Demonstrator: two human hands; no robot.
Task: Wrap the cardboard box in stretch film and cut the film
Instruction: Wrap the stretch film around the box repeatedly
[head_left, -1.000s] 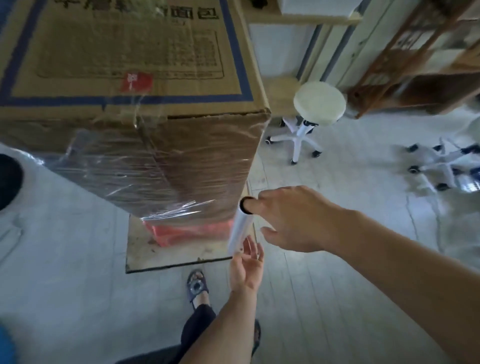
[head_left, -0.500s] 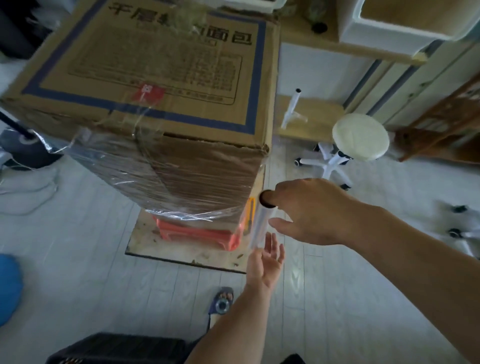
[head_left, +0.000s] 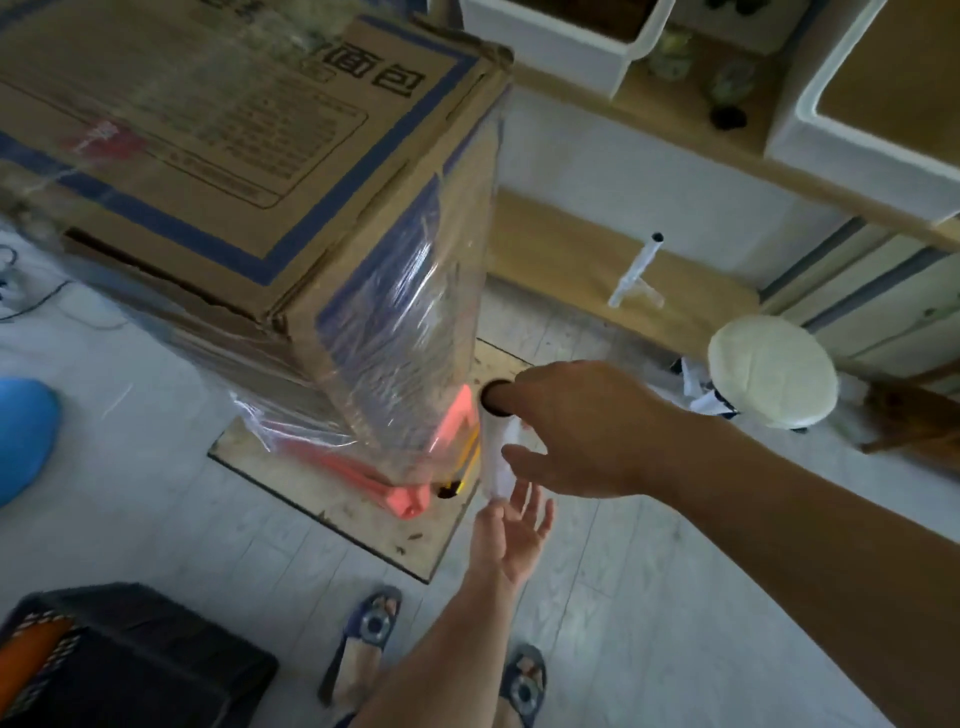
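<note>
**Wrapping in progress, head view.** The box (head_left: 218, 156) stands raised on a red stand (head_left: 400, 499), which sits on a board (head_left: 415, 535) on the floor. Film (head_left: 395, 353), glossy and wrinkled, covers the sides that we can see. The roll (head_left: 492, 452) hangs upright just beside the box's near right corner, above the board's right edge. A sheet of film runs from the roll to that corner.

The right hand (head_left: 582, 431) grips the roll's upper end, with fingers and thumb curled round it next to the open core. The left hand (head_left: 511, 535) lies under the lower end, palm up and fingers straight, holding nothing. Its fingertips appear to touch the roll, though we cannot be sure.

**Handling.** We judge the roll to be light and stiff, a hard tube under a slick outer layer. It is best held at its two ends, since a grip round the middle would brake the unwinding and crease the film. The film is thin, soft and clinging. Under an even pull it should lie flat, and if it goes slack it is likely to bunch into a rope.

The box looks bulky, with stiff walls and corners that could crush. Perched on the narrower stand, it may turn or tip under a hard sideways pull, so we advise modest tension.
</note>
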